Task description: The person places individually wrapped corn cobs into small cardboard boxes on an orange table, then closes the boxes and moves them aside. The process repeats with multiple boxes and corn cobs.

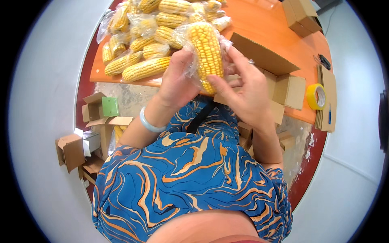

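Observation:
Between my two hands is an ear of yellow corn (206,54) in a clear plastic wrapper, tilted nearly upright above the table's near edge. My left hand (180,79) grips its left side and the loose film there. On the other side, my right hand (247,80) has its thumb on the kernels near the lower end and its fingers at the film along the right edge. A heap of wrapped corn ears (146,39) lies on the orange table (252,18) to the left. Just beyond my right hand stands an open cardboard box (264,54).
A roll of yellow tape (316,96) rests at the table's right, beside flattened cardboard (326,100) bearing a blue pen (329,114). Another carton (301,16) stands at the far right, with a small black object (324,62) nearer. Several cardboard boxes (71,152) are on the floor at left.

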`<state>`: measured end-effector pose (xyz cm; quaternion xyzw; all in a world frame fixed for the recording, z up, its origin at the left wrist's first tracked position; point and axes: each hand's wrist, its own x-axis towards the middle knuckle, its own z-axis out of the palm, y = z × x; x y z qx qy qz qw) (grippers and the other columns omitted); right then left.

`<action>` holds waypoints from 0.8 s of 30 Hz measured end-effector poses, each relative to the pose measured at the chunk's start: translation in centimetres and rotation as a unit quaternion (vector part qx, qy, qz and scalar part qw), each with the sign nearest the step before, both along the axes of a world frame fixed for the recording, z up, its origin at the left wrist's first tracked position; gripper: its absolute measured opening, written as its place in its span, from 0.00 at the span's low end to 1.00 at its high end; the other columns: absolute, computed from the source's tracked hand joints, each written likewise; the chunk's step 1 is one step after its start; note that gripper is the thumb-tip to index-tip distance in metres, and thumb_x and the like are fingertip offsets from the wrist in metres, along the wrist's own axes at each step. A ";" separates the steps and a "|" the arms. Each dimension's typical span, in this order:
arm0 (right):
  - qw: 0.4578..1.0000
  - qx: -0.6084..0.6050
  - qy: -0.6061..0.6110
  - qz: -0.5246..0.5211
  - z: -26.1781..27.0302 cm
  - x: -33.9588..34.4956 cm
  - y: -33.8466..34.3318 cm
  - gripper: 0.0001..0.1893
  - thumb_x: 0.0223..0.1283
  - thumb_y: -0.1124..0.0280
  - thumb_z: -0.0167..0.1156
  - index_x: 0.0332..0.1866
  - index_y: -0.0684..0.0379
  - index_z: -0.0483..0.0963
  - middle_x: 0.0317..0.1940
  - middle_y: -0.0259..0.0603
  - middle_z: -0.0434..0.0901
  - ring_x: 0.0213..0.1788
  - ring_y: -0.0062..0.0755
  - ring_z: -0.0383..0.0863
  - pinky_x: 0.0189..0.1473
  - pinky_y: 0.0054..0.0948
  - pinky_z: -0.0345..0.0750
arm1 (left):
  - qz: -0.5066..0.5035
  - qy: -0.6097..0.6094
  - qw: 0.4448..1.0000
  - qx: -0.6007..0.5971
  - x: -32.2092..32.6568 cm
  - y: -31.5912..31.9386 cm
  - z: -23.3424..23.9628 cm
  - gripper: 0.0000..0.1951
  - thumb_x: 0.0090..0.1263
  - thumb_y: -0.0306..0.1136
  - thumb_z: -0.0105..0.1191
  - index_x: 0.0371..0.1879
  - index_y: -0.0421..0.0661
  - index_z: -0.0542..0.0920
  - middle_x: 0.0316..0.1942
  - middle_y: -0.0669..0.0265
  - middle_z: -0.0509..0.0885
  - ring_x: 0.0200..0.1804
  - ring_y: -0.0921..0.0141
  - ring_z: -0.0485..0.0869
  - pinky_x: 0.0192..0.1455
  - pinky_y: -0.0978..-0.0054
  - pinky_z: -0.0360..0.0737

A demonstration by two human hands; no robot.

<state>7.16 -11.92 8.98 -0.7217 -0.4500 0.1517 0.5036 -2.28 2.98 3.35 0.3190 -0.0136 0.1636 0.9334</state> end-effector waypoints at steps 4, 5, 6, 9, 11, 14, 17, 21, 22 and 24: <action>0.998 0.000 -0.061 -0.001 -1.3 0.3 -0.6 0.33 0.66 0.72 0.73 0.72 0.74 0.70 0.55 0.51 0.85 0.55 0.26 0.86 0.48 0.25 0.88 | 0.011 0.039 0.998 0.057 0.9 -1.5 0.2 0.36 0.81 0.52 0.33 0.81 0.40 0.62 0.80 0.55 0.69 0.79 0.58 0.71 0.82 0.56 0.67; 0.997 0.011 -0.081 -0.004 -1.5 0.5 -0.8 0.33 0.66 0.72 0.74 0.72 0.74 0.70 0.56 0.50 0.85 0.56 0.25 0.86 0.49 0.25 0.88 | 0.012 0.033 0.997 0.072 1.2 -1.7 0.2 0.36 0.81 0.52 0.33 0.81 0.39 0.62 0.80 0.55 0.68 0.80 0.58 0.70 0.82 0.57 0.66; 0.999 0.018 -0.025 0.006 -1.3 0.8 -1.0 0.33 0.66 0.73 0.73 0.73 0.73 0.69 0.56 0.50 0.85 0.56 0.25 0.86 0.49 0.25 0.88 | 0.012 0.027 0.996 0.089 1.6 -1.8 0.3 0.37 0.81 0.52 0.33 0.81 0.39 0.62 0.81 0.55 0.68 0.80 0.59 0.69 0.83 0.57 0.65; 0.995 0.038 0.097 0.007 -0.4 2.3 -2.5 0.33 0.65 0.73 0.73 0.73 0.72 0.69 0.56 0.47 0.86 0.54 0.25 0.86 0.50 0.24 0.88 | 0.031 0.065 0.984 0.166 2.3 -2.4 1.2 0.34 0.83 0.50 0.39 0.80 0.39 0.64 0.78 0.58 0.70 0.78 0.62 0.71 0.81 0.59 0.66; 0.992 0.045 0.116 -0.022 -0.2 4.2 -4.0 0.32 0.64 0.70 0.75 0.70 0.70 0.72 0.52 0.44 0.87 0.50 0.24 0.87 0.49 0.23 0.88 | 0.087 0.031 0.969 0.227 2.5 -2.2 0.5 0.30 0.85 0.46 0.42 0.78 0.39 0.66 0.72 0.60 0.76 0.72 0.66 0.76 0.76 0.61 0.72; 0.997 0.030 0.052 -0.037 -0.4 6.4 -5.6 0.30 0.66 0.71 0.74 0.70 0.70 0.72 0.51 0.45 0.88 0.51 0.24 0.87 0.51 0.26 0.85 | 0.060 0.038 0.972 0.225 2.3 -1.6 0.1 0.28 0.88 0.46 0.41 0.76 0.38 0.70 0.70 0.55 0.78 0.70 0.64 0.79 0.75 0.61 0.74; 0.992 -0.094 -0.067 -0.054 -0.3 7.5 -6.8 0.30 0.64 0.69 0.73 0.70 0.66 0.73 0.52 0.52 0.88 0.53 0.35 0.89 0.54 0.33 0.83 | 0.073 0.060 0.950 0.299 1.8 -1.6 -0.3 0.22 0.85 0.40 0.48 0.67 0.37 0.77 0.64 0.57 0.83 0.66 0.64 0.82 0.73 0.61 0.76; 0.941 -0.209 -0.267 -0.028 -3.2 9.5 -6.9 0.31 0.61 0.64 0.74 0.69 0.58 0.74 0.49 0.53 0.87 0.54 0.49 0.87 0.51 0.42 0.83 | 0.120 0.040 0.775 0.619 0.5 -1.4 -0.9 0.14 0.74 0.29 0.62 0.56 0.43 0.85 0.56 0.61 0.87 0.64 0.61 0.83 0.76 0.52 0.72; 0.921 -0.234 -0.311 -0.015 -3.6 9.9 -6.6 0.31 0.60 0.63 0.74 0.69 0.56 0.74 0.49 0.52 0.86 0.54 0.52 0.86 0.50 0.45 0.83 | 0.126 0.010 0.706 0.696 0.3 -1.6 -1.4 0.15 0.72 0.30 0.63 0.56 0.45 0.85 0.55 0.61 0.87 0.64 0.59 0.83 0.77 0.48 0.70; 0.896 -0.227 -0.381 0.001 -4.1 10.1 -5.4 0.29 0.60 0.61 0.73 0.67 0.54 0.75 0.46 0.47 0.86 0.52 0.49 0.87 0.48 0.46 0.84 | 0.107 -0.011 0.614 0.782 0.0 -2.5 -1.8 0.20 0.66 0.31 0.68 0.59 0.51 0.85 0.56 0.64 0.85 0.66 0.56 0.80 0.80 0.36 0.60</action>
